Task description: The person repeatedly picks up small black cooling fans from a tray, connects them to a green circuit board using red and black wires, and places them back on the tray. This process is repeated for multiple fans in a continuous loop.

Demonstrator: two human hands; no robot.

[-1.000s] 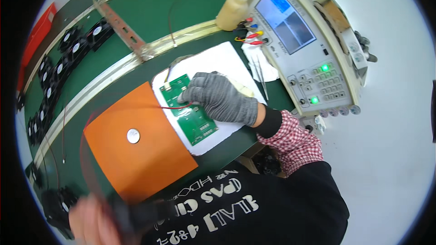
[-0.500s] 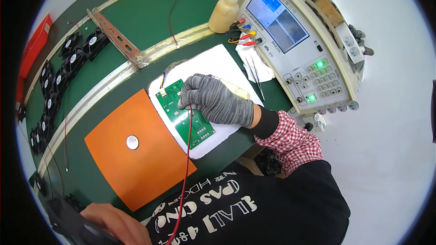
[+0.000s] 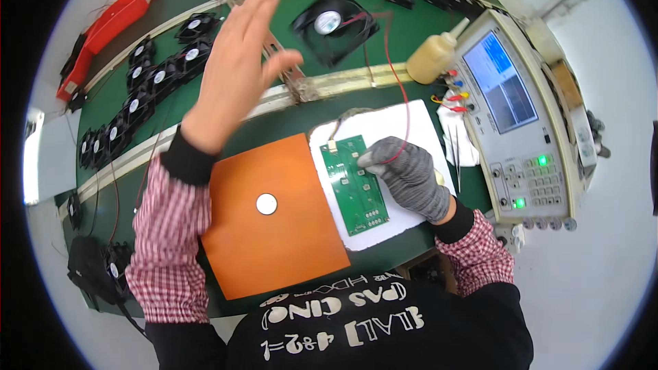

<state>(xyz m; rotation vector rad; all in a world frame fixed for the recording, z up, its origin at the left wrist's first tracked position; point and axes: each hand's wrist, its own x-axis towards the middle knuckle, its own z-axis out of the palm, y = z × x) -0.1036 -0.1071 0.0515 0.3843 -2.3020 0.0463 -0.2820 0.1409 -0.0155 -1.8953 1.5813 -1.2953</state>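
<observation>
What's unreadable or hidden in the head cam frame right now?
- Where the red wire meets the green circuit board: hidden under the gloved right hand.
- Rail section behind the raised left hand: covered, and the hand is motion-blurred.
- Board components: too small to identify.
- Small black fans at left: bent and shrunk toward the fisheye rim.

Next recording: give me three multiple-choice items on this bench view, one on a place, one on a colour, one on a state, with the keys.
1. Where does the green circuit board lie?
A. on the white sheet
B. on the orange mat
C. in the red tray

2. What colour is the wire at the gloved right hand?
A. blue
B. red
C. yellow

3. How is the bare left hand?
A. closed on a fan
B. flat on the mat
C. raised, open, holding nothing

Key: 1 A, the board rests on the white sheet beside the mat; 2 B, a red wire runs up from the fingers; 3 C, its fingers are spread in the air.
</observation>
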